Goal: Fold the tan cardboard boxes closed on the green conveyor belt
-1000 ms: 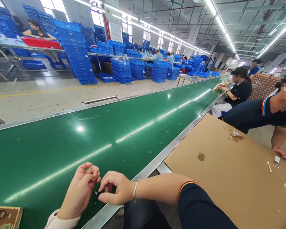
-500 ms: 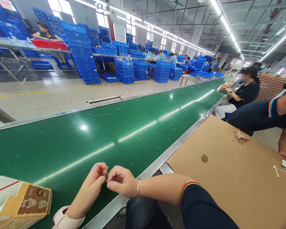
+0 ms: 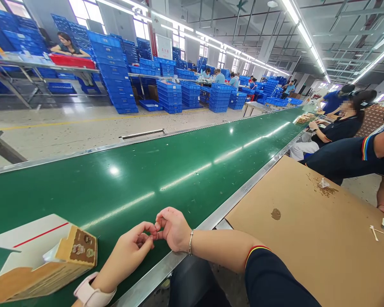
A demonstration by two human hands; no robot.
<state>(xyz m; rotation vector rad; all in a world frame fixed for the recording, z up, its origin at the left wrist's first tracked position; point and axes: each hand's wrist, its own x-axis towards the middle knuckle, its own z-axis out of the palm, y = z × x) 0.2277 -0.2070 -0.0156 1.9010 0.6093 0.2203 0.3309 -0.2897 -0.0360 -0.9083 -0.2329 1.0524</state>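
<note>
Closely, the left hand (image 3: 126, 256) and right hand (image 3: 174, 230) are held together and touching above the green belt (image 3: 115, 200). A printed box (image 3: 77, 249) is placed on the belt, just beside the left hand. Whether anything is pinched cannot be told.

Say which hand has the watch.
The left hand wears the pale pink watch; the right hand has only a thin silver bracelet.
</note>
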